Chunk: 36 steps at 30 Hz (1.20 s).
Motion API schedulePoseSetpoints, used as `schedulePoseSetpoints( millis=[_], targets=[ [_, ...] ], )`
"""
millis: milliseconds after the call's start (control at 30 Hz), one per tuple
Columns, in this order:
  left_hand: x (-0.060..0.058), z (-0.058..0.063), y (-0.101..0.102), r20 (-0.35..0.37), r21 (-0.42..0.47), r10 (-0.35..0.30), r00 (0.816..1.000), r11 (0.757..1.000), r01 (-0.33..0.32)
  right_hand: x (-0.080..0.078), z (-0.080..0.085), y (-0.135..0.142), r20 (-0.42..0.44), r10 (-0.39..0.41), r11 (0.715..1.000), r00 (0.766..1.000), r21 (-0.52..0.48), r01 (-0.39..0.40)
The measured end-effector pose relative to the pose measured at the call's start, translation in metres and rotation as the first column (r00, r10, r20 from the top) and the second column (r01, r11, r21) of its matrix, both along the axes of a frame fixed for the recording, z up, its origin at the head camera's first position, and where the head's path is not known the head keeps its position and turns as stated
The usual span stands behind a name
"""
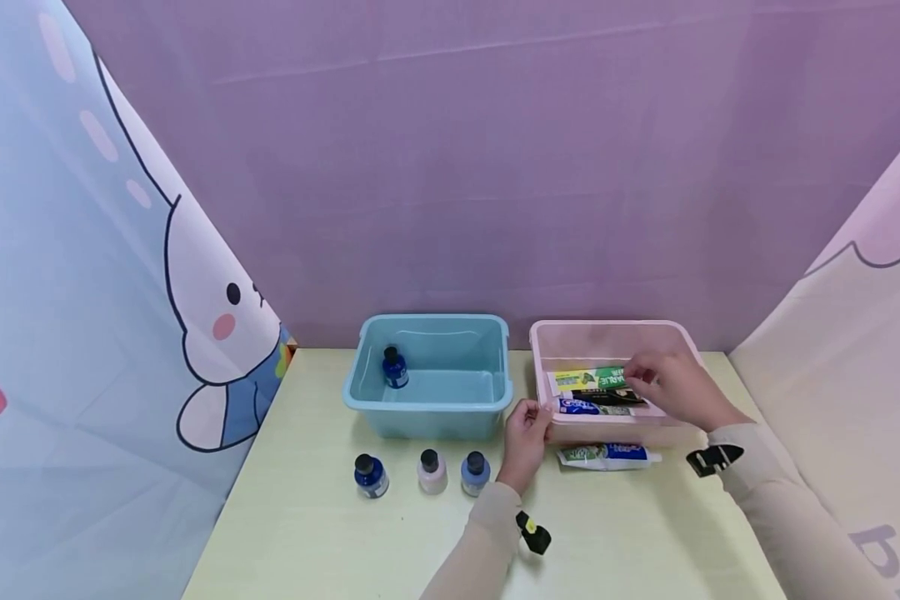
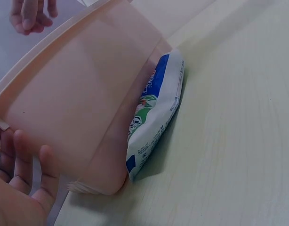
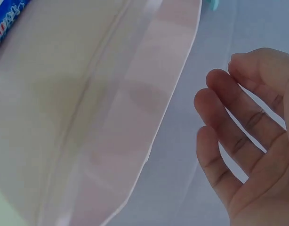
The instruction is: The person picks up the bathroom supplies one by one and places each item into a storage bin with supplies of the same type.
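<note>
The left hand (image 1: 523, 442) grips the front left corner of a pink plastic bin (image 1: 607, 429) by its rim. In the left wrist view its fingers curl at the bin's corner. Over the bin's right side hovers the right hand (image 1: 675, 387), fingers loosely bent and holding nothing in the right wrist view. Inside the bin lie a yellow and green toothpaste package (image 1: 588, 379), a black tube (image 1: 611, 398) and a blue and white toothpaste tube (image 1: 581, 407). Another toothpaste tube (image 2: 156, 103), white, blue and green, lies on the table against the bin's front base.
A blue bin (image 1: 427, 421) stands left of the pink one, with a dark blue bottle (image 1: 395, 369) in it. Before it on the table (image 1: 307, 517) stand a dark blue bottle (image 1: 371, 477), a pink bottle (image 1: 432, 472) and a lighter blue bottle (image 1: 476, 475). Curtains hang behind.
</note>
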<state>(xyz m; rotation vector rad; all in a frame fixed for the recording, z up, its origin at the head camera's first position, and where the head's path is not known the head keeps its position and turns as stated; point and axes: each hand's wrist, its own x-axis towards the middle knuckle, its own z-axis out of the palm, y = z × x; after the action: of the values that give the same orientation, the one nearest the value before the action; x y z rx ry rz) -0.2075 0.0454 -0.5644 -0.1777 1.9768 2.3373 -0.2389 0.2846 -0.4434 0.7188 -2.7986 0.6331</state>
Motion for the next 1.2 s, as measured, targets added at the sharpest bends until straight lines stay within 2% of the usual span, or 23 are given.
schedulePoseSetpoints(
  millis=[133,267,500,600,733,833,967,1200],
  targets=[
    [-0.001,-0.001,0.0,0.007,0.001,0.001,1.0,1.0,-0.001,0.013,-0.002,0.006,-0.009,-0.046,0.999,0.999,0.003,0.046],
    [-0.001,0.0,0.0,0.013,0.001,-0.001,1.0,1.0,0.001,0.027,-0.007,0.01,-0.06,-0.08,0.996,0.995,-0.029,0.079],
    [-0.001,-0.002,-0.001,0.022,0.001,-0.001,1.0,1.0,0.001,0.052,-0.034,0.008,-0.176,-0.149,0.98,0.973,-0.157,0.122],
    [-0.001,-0.004,0.0,0.027,0.008,-0.007,1.0,1.0,0.006,0.062,-0.047,0.006,-0.215,-0.182,0.966,0.959,-0.224,0.133],
    [-0.002,-0.006,0.0,0.018,0.023,-0.013,1.0,1.0,0.013,0.069,-0.062,0.003,-0.27,-0.263,0.938,0.926,-0.294,0.181],
    [-0.002,-0.006,0.0,0.007,0.027,-0.011,1.0,1.0,0.011,0.072,-0.072,0.0,-0.279,-0.316,0.921,0.907,-0.321,0.222],
    [-0.001,-0.004,-0.001,0.001,0.026,-0.008,1.0,1.0,0.008,0.077,-0.086,-0.004,-0.258,-0.344,0.913,0.903,-0.317,0.257],
    [0.0,-0.003,0.0,0.0,0.03,-0.003,1.0,1.0,0.003,0.083,-0.117,-0.011,-0.217,-0.341,0.928,0.915,-0.232,0.291]
  ],
)
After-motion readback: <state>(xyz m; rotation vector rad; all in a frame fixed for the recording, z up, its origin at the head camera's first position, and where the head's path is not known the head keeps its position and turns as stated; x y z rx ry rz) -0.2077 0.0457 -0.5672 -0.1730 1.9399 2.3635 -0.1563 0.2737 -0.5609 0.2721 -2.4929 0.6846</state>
